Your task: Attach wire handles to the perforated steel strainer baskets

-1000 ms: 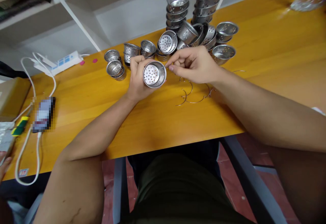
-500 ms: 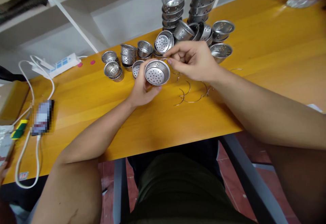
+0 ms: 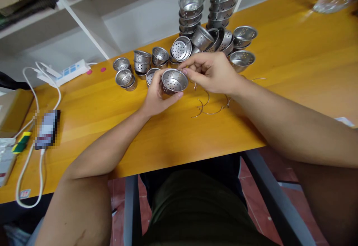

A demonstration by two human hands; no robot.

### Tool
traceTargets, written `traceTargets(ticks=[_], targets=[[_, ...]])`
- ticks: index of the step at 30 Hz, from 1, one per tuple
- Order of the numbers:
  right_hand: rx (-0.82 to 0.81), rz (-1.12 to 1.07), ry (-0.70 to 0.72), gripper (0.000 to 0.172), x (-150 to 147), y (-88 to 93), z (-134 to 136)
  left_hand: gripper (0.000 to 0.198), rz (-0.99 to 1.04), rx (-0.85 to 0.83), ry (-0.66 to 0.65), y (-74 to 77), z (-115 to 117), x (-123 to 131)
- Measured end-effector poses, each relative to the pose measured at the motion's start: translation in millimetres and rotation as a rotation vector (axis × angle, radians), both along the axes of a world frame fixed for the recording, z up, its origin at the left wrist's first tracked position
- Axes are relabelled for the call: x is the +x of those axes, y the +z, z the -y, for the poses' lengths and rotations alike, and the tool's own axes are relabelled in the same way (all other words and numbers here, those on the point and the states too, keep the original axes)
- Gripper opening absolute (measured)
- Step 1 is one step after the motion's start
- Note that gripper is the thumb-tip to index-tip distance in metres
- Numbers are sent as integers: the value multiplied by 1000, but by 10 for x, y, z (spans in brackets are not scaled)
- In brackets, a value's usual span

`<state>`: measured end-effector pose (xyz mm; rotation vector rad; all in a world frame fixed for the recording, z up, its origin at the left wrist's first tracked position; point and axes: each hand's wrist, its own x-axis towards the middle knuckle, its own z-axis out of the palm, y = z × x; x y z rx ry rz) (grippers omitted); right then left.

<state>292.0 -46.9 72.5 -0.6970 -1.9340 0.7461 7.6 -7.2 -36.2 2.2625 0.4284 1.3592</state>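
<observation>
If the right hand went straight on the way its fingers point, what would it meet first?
Probably the rim of the perforated steel cup in the left hand; the right hand looks nearly touching it.

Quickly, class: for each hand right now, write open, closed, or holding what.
Left hand: closed around the strainer cup, holding it.
Right hand: pinched shut at the cup's rim; what it pinches cannot be told.

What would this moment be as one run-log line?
left hand: holds strainer cup, opening up | right hand: pinching at cup rim | table: wire hoops beside hands, cup stacks behind
</observation>
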Motion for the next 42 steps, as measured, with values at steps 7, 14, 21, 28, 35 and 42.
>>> traceTargets(ticks=[7, 14, 21, 28, 35, 42], targets=[[25, -11, -21, 31, -45, -105, -50, 99, 14, 30, 23, 86, 91, 32], [33, 7, -48, 36, -84, -108, -38, 102, -42, 10, 110, 49, 101, 14], [-3, -6, -42, 37, -78, -82, -23, 104, -68, 20, 131, -20, 41, -11], [-28, -28, -76, 38, -113, -154, -43, 103, -27, 38, 68, 49, 42, 7], [87, 20, -145, 30, -191, -190, 56, 111, -111, 87, 178, 167, 101, -21], [202, 67, -150, 23, -279, -160, 279, 126, -115, 112, 191, 350, 321, 72]])
